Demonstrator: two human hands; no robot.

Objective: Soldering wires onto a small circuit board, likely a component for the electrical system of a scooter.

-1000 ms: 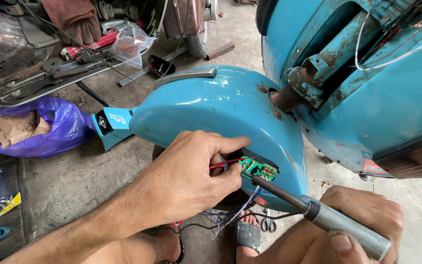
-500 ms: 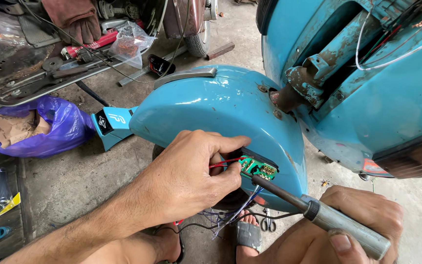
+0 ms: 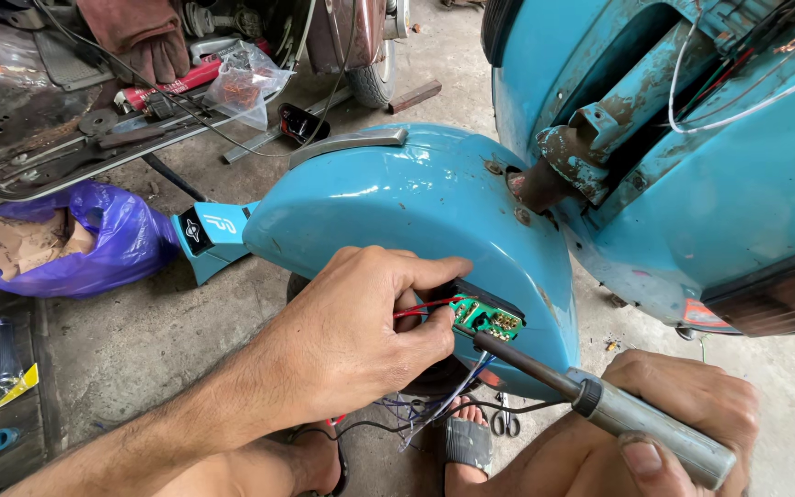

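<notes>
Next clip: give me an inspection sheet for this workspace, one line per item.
Surface: stained concrete floor.
Job's things: small green circuit board at an opening in the blue scooter fender; soldering iron, tip at the board.
Clutter: purple plastic bag with brown scraps; clear plastic bag; small scissors on the floor.
Grippers: left hand pinches a red wire at the board; right hand has its grip around the iron's handle.
Cables: loose thin wires hang below the board; white wires on the scooter body.
Surroundings: blue scooter body; metal parts and a wheel at the back.
</notes>
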